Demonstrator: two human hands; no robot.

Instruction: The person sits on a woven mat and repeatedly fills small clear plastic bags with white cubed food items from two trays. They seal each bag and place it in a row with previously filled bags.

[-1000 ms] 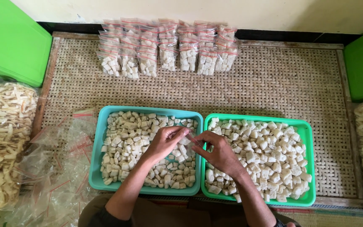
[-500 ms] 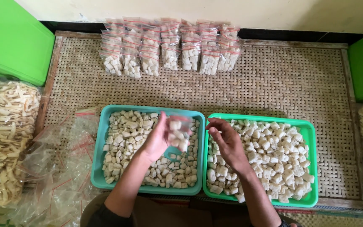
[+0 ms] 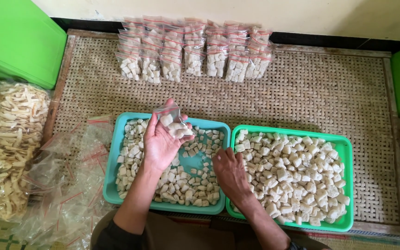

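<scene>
Clear small bag (image 3: 172, 124) of pale cubes pinched in raised left hand (image 3: 160, 141), right hand (image 3: 230, 172) loosely curled on teal tray (image 3: 112, 183)

Materials as we see them. The mat (image 3: 302, 88) is woven cane, matt and rough, framed in pale wooden strips. The teal tray (image 3: 116, 153) and green tray (image 3: 343, 153) are moulded plastic, smooth with a soft sheen. We hold in our left hand (image 3: 158, 143) a small bag (image 3: 172, 122) of thin clear film, glossy and crinkled. The white chunks (image 3: 297, 171) look dry, chalky and rough-edged. Along the mat's far edge, the filled bags (image 3: 195, 51) are the same shiny film. At its left edge we note loose empty bags (image 3: 65, 185), wrinkled and glossy, and green boxes (image 3: 15, 37) of smooth plastic.
</scene>
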